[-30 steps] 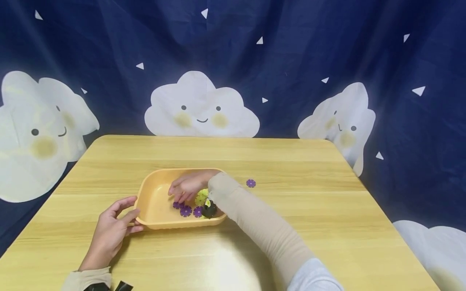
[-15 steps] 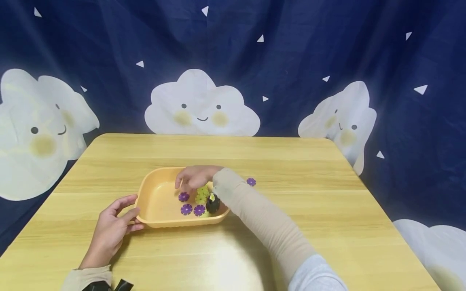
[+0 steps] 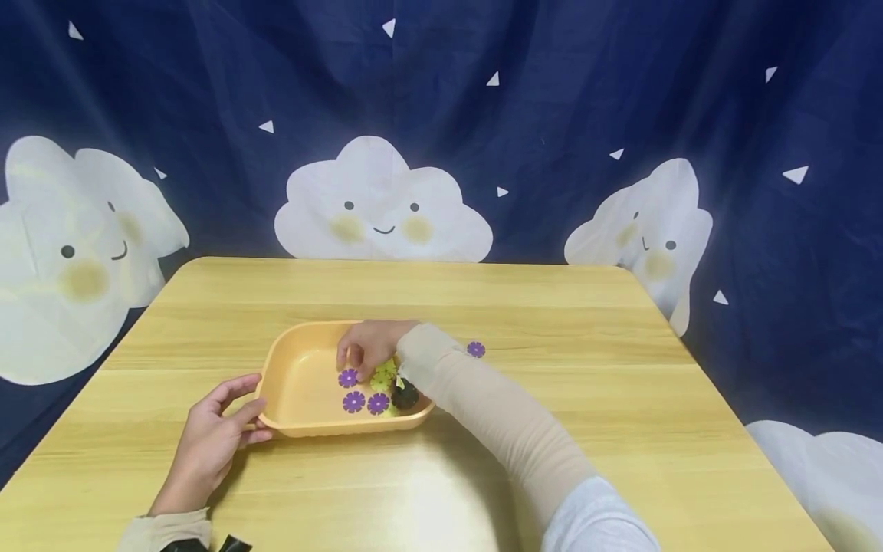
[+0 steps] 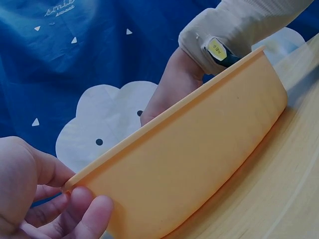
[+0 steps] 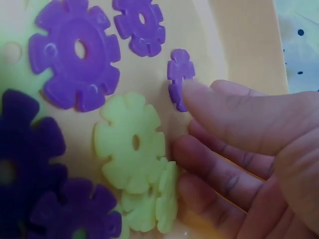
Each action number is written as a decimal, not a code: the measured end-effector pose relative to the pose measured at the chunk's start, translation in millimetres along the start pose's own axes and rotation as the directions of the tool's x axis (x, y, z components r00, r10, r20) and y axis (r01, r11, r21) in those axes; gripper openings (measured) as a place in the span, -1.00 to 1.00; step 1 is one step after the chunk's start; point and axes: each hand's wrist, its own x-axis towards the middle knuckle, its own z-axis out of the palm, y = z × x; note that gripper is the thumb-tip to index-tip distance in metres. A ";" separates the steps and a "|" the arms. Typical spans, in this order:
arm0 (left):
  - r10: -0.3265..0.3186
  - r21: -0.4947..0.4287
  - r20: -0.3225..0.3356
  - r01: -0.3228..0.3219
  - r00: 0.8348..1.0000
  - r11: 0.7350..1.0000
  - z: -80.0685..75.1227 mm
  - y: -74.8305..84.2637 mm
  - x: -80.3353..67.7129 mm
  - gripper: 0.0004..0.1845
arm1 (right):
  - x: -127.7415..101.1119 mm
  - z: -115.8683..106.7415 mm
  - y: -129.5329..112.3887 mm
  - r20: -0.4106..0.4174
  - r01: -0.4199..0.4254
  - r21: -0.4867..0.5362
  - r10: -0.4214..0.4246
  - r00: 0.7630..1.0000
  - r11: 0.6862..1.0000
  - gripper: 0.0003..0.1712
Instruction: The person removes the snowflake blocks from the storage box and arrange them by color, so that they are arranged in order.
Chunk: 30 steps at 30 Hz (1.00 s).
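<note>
Figure: snowflake discs in a shallow tray, head and wrist views. We judge the purple disc (image 5: 178, 78) nearest the right hand (image 3: 370, 346) to be light, stiff moulded plastic, thin and flat, with a notched rim and a central hole. Lying flush on a smooth floor, it will likely slide before it lifts, so we would take hold at the rim, a fingertip in one notch and the thumb opposite, or tip it up against the tray wall first. It is not fragile (a drop would do it no harm).

The discs lie in the right half of the orange tray (image 3: 293, 356), which sits on the wooden table (image 3: 586, 399) slightly left of centre. In the head view three purple discs (image 3: 353, 401) lie on the tray floor beside some pale yellow-green discs (image 5: 130, 143), partly overlapped. One stray purple disc (image 3: 475, 349) lies on the table just right of the tray.

The right hand reaches into the tray from the right, fingers (image 5: 227, 119) extended and loosely together, their tips at the edge of the purple disc; whether they touch it we cannot tell from the close, blurred wrist view. The left hand (image 3: 210, 441) pinches the tray's near-left rim (image 4: 149, 132) between thumb and curled fingers, steadying it.
</note>
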 end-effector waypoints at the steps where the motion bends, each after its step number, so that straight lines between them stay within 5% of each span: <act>1: -0.002 -0.001 0.000 0.002 1.000 1.000 -0.1 -0.2 -0.2 -0.51 | 0.7 0.9 -0.5 0.000 -0.002 -0.007 0.002 1.000 1.000 -0.60; 15: -0.012 -0.003 0.003 0.012 1.000 1.000 0.9 -1.6 -1.8 -0.51 | 6.8 8.9 -0.2 -0.003 0.031 -0.144 -0.032 0.999 0.989 -0.71; 30: 0.000 0.012 0.001 0.000 1.000 1.000 -0.5 -0.6 -0.2 -0.51 | 4.4 4.4 -2.4 -0.049 0.027 -0.084 -0.031 0.998 0.996 -0.70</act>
